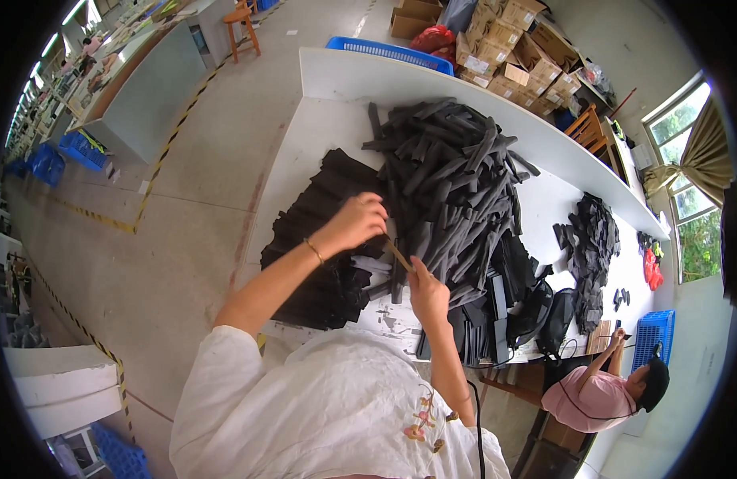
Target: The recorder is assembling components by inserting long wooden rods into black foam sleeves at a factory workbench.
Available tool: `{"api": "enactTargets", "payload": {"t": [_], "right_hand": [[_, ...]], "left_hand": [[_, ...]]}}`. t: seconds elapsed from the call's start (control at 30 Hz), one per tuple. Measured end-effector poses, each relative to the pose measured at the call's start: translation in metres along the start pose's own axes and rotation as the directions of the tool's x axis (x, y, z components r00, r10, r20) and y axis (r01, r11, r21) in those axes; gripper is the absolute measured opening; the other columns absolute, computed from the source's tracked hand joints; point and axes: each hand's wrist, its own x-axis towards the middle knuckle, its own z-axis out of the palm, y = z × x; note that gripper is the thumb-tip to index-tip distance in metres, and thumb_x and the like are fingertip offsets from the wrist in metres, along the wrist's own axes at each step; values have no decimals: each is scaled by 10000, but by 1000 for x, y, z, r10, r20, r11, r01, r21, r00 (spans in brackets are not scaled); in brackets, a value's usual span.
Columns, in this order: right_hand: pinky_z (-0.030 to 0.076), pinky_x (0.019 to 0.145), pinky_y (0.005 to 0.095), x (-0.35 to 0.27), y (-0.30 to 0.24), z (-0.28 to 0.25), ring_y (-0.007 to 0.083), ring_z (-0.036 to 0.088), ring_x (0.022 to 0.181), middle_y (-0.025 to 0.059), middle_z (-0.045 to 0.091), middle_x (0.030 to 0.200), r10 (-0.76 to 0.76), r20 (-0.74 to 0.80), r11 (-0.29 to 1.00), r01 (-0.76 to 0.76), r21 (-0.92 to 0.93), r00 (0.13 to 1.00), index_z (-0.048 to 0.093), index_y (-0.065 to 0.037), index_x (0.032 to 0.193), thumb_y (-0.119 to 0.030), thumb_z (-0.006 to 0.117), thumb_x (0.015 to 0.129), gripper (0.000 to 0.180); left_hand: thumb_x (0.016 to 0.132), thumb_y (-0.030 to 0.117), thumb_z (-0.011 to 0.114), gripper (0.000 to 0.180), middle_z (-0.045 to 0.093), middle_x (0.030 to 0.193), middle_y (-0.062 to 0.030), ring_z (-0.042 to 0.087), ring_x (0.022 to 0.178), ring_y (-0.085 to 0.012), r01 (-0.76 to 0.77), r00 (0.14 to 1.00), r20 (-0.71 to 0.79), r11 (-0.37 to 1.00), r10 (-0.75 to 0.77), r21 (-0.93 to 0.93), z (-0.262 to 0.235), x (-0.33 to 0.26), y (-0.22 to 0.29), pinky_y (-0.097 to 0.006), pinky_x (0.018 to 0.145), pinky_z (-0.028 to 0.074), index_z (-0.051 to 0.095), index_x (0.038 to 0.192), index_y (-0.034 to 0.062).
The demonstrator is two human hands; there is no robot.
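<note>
Over the table, my right hand (pixel 429 297) grips the lower end of a thin, flat tan stick (pixel 399 257) that looks like wood. My left hand (pixel 359 223) is closed in a pinch close to the stick's upper end; what its fingertips hold is too small to make out. Beyond both hands rises a large heap of dark grey and black fabric tubes (pixel 456 176). Under my left forearm lies a spread of black, ridged fabric pieces (pixel 309 215). A few lighter grey pieces (pixel 371 264) rest between the spread and the heap.
The white table (pixel 293 120) has a raised panel (pixel 432 84) along its far side. Black bags (pixel 536 311) and stacked dark pieces (pixel 468 335) lie to my right. Farther right, a co-worker in pink (pixel 588 395) sits near another dark pile (pixel 590 255). Cardboard boxes (pixel 516 48) stand behind the panel.
</note>
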Motion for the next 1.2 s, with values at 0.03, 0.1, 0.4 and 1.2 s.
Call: {"api": "enactTargets", "payload": {"t": [0.03, 0.1, 0.4, 1.2], "right_hand": [[503, 584, 404, 1, -4, 6, 306, 654, 699, 144, 664, 780, -1, -4, 1000, 1, -1, 1000, 630, -89, 1080, -143, 617, 860, 227], [504, 602, 401, 6, -4, 28, 337, 650, 729, 186, 660, 821, 33, 16, 956, -36, 290, 999, 600, -66, 1151, -106, 598, 869, 284], [472, 608, 308, -5, -41, 56, 201, 613, 657, 166, 634, 754, 87, 188, 822, -177, 541, 978, 574, -2, 1179, -60, 594, 883, 302], [437, 510, 470, -100, -34, -17, 435, 578, 623, 245, 560, 642, 108, 362, 919, -231, 319, 926, 536, -25, 814, -130, 607, 885, 145]], "left_hand": [[751, 157, 690, 47, 612, 1093, -10, 466, 1177, -292, -22, 999, 41, 1000, 21, 12, 6, -3, 20, -397, 979, 395, 698, 764, 112], [727, 158, 719, 92, 563, 1175, -64, 412, 1243, -295, -118, 992, 58, 989, 113, 92, 5, -3, 58, -406, 1016, 364, 695, 809, 126], [860, 183, 691, 270, 632, 950, -98, 624, 875, -238, -228, 555, 275, -461, -785, -857, 47, -58, 58, -388, 809, 528, 610, 1075, 41], [865, 268, 694, 274, 475, 507, 20, 352, 353, -62, -137, 246, 265, -304, -932, -943, 41, -44, 32, -209, 346, 206, 629, 922, 8]]}}
